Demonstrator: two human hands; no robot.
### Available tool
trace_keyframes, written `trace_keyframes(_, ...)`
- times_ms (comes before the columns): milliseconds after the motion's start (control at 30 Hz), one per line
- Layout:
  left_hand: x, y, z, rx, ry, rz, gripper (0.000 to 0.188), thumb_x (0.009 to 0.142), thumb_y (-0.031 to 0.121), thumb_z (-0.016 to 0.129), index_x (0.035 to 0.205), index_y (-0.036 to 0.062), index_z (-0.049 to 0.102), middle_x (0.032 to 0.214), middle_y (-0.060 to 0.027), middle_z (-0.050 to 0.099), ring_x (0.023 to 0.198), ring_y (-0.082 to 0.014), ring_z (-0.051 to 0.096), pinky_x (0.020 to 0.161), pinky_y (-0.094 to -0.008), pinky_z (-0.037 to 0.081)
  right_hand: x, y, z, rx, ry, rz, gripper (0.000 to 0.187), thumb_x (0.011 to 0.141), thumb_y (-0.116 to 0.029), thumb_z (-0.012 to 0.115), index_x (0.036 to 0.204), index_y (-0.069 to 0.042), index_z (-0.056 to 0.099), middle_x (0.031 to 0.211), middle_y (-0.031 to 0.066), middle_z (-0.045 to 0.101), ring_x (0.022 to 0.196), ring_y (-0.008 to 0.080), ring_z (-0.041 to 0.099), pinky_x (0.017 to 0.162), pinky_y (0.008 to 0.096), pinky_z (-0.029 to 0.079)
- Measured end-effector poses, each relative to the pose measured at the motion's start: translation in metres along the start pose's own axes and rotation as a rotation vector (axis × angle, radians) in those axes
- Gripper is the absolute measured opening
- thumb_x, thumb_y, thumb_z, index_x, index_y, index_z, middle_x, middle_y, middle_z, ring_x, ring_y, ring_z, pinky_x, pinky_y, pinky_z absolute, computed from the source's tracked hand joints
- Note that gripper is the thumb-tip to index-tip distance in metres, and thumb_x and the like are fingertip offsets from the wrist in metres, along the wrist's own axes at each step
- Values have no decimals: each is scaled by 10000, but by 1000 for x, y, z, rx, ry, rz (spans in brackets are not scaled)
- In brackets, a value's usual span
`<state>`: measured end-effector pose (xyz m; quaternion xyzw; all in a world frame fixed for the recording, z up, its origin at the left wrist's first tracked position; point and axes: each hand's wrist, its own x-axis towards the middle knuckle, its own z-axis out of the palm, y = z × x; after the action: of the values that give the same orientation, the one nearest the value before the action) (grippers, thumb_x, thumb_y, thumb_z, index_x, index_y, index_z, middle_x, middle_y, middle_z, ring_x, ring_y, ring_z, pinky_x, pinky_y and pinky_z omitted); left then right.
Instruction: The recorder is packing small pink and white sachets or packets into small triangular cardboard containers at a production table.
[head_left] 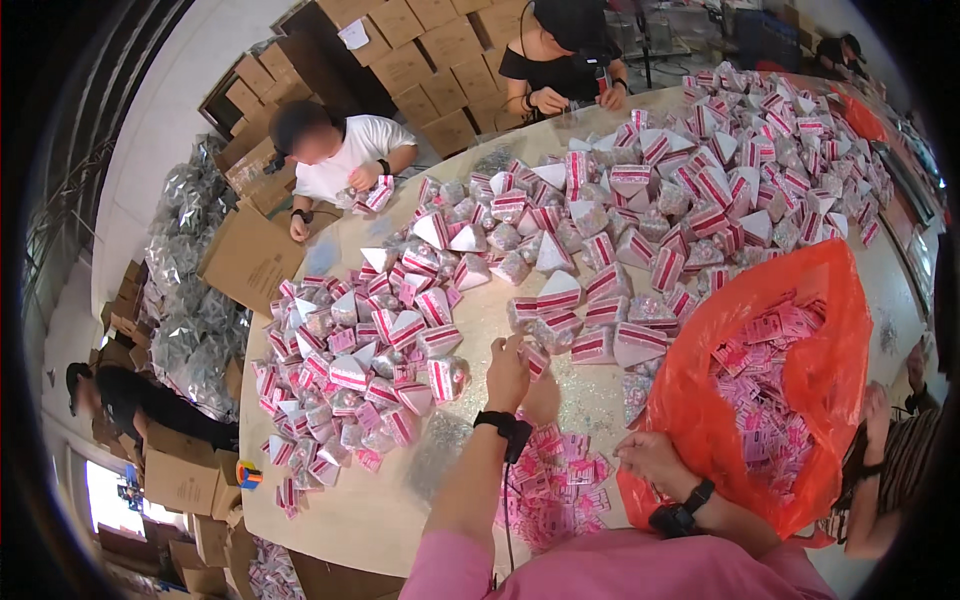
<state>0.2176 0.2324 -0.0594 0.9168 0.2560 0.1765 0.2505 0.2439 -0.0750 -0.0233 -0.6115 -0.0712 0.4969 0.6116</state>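
My left hand [508,377] reaches over the middle of the table, its fingers curled at a small clear packet with a pink-and-white label [537,361]. Part of that packet is hidden behind the fingers. Lower right, my right hand [655,463] is closed with bent fingers above the edge of a heap of small pink printed cards [555,485]; anything in its grip is too small to make out. Beside it stands an open red plastic bag [690,385] with more pink cards [765,400] inside. Ahead of my left hand lie several filled clear bags with pink-striped labels [555,310].
A large heap of filled bags [690,190] spreads along the far table [350,530]; another heap [350,370] lies left. Two people [345,150] [565,60] work across the table. Cartons [255,255] stand beyond it. Another person's arm [872,470] is close on the right.
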Motion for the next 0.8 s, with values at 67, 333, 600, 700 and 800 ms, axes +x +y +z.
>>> trace_keyframes(67,-4,13,0,-83,27,-8,299,855,208,555,1140,132,509,1178,-231,462,827,-407,599,691,-476,499,3,5,-2,25,-10,-8,119,875,-114,579,910,-9,623,685,22,582,544,53,498,475,177,378)
trace_keyframes(333,-19,45,7,-74,-17,-316,379,804,323,615,1046,46,524,1056,-235,529,867,-396,585,733,-454,478,7,9,-4,-28,-19,0,102,869,-97,574,885,0,602,733,21,576,643,88,530,585,218,430)
trace_keyframes(600,-37,14,-9,62,-198,-266,562,784,354,577,1144,-72,506,1120,-278,534,1005,-440,531,872,-460,441,9,16,-6,-29,-40,-36,116,868,-121,567,890,-14,606,713,17,576,572,65,479,499,205,373)
trace_keyframes(700,-52,8,-19,-386,-180,-461,437,779,309,557,1032,-47,539,933,-185,560,855,-326,569,743,-399,473,10,17,-7,-51,-33,-36,116,865,-121,566,892,-17,608,702,20,579,552,62,472,480,204,364)
trace_keyframes(800,-70,-9,-18,-1035,-90,-713,249,765,176,519,939,2,555,764,-49,532,678,-149,560,560,-279,483,8,17,-4,-50,-48,-44,113,866,-115,565,896,-15,609,697,21,577,554,67,481,485,207,375)
